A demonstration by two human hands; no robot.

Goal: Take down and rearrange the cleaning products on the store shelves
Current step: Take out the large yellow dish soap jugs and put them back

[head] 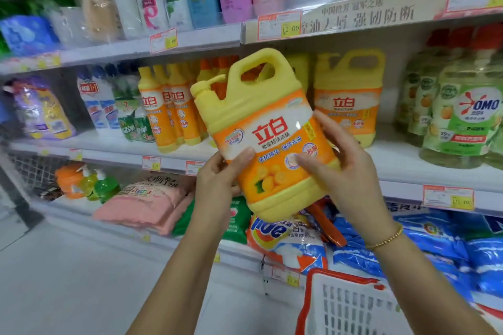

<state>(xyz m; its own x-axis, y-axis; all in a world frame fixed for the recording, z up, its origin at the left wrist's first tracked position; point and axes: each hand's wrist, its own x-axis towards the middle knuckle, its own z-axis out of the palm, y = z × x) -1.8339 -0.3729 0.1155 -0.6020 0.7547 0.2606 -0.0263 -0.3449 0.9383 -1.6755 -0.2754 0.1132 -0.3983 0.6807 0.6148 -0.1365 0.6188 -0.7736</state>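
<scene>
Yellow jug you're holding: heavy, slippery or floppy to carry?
Likely heavy: left hand and right hand both grip the jug. It looks like stiff moulded plastic, unlikely to flop. Its glossy label may be slippery.

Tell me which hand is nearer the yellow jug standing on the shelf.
Right. The right hand grips the held jug by its right edge, just below and left of the shelved jug; the left hand grips the held jug's left edge, farther away across it.
</scene>
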